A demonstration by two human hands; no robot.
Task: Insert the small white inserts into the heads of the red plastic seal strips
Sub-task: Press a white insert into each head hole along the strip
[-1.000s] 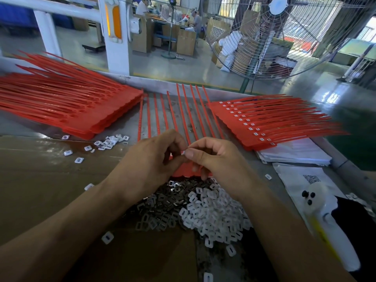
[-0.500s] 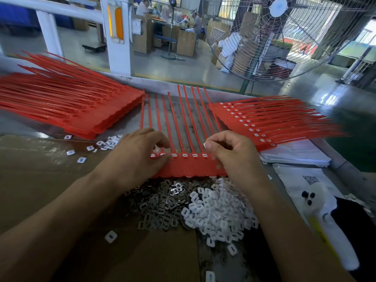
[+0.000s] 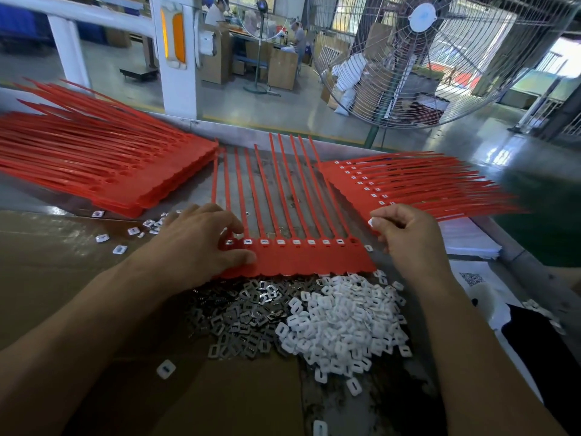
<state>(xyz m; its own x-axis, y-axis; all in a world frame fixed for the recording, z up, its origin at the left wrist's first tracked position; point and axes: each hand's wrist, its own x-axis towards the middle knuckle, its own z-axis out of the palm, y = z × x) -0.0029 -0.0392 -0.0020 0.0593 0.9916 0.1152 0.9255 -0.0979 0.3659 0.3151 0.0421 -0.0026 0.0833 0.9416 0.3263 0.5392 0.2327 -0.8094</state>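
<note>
Head view: cardboard-topped bench [image 3: 63, 278], big fan [image 3: 421, 58] behind; left hand [image 3: 201, 243] flat, right hand [image 3: 412, 240] pinching white insert [image 3: 373, 222].

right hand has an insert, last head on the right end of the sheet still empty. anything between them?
Nothing visible. The right hand pinches a white insert above and right of the empty head on the red sheet; the gap is open.

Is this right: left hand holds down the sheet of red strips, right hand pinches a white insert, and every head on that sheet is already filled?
Not quite. The head view shows the left hand pressing on the sheet of red strips and the right hand pinching a white insert, but the rightmost head is an empty hole; the others show inserts.
</note>
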